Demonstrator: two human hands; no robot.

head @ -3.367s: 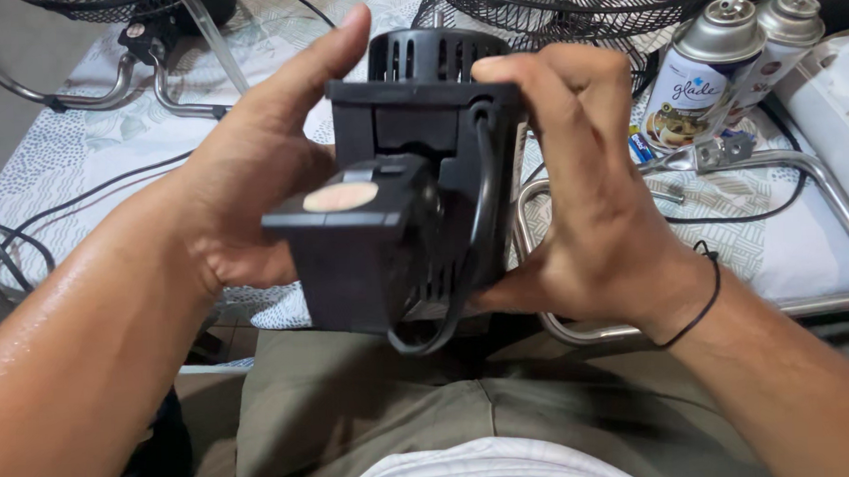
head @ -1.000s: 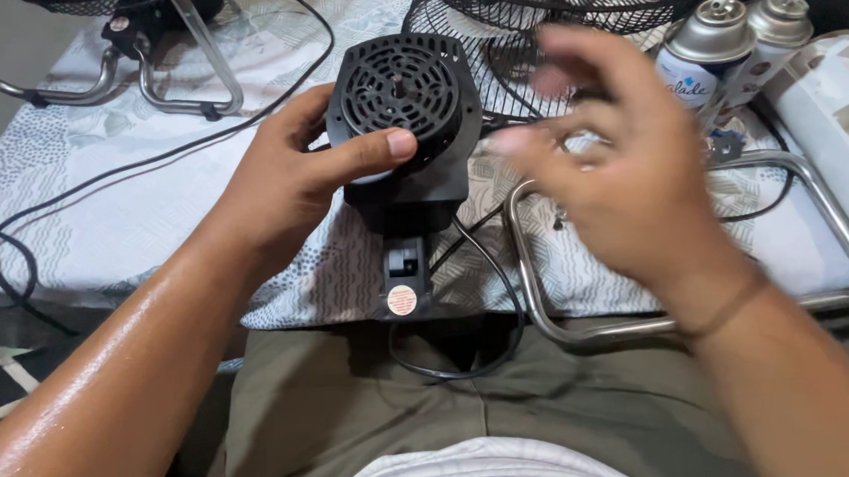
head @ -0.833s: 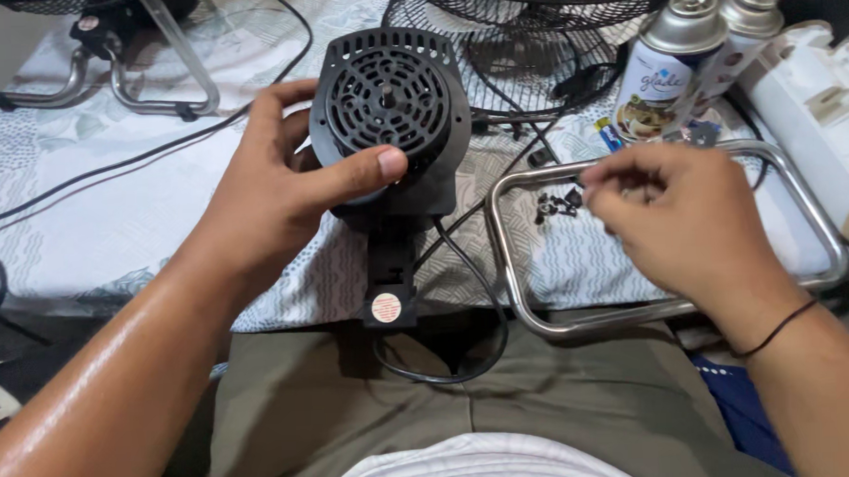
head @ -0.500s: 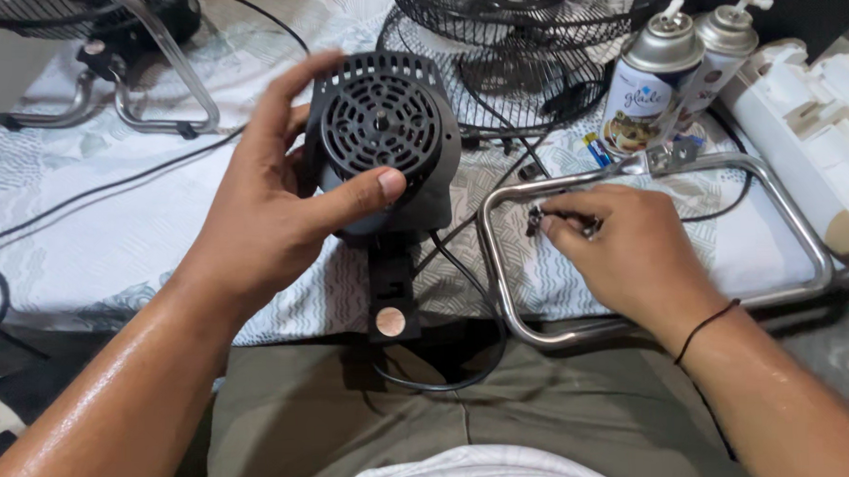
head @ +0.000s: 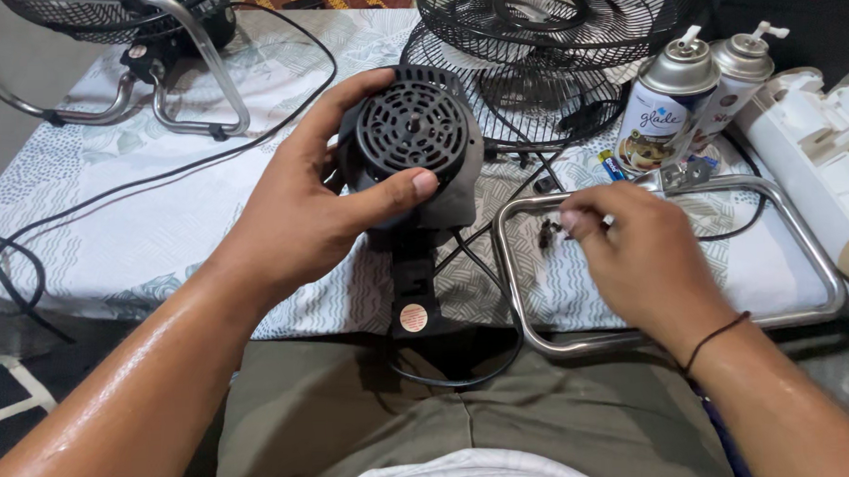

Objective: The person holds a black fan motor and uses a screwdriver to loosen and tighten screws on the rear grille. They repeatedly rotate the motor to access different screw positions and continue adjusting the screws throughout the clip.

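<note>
While left hand (head: 301,215) clasps black fan motor housing (head: 412,159), thumb across rear vent, right hand (head: 637,259) pinches at small dark screws (head: 547,232) on cloth inside chrome stand loop (head: 516,292), just right of housing.

This looks like a makeshift repair spot in a home, not a proper workshop. The work surface is a table (head: 161,238) under a pale patterned cloth. Fan parts lie across it: wire grilles (head: 549,37) at the far edge, a chrome stand (head: 790,207) at the right, another fan (head: 126,33) at the far left corner, and two spray cans (head: 692,88) of household kind.
</note>
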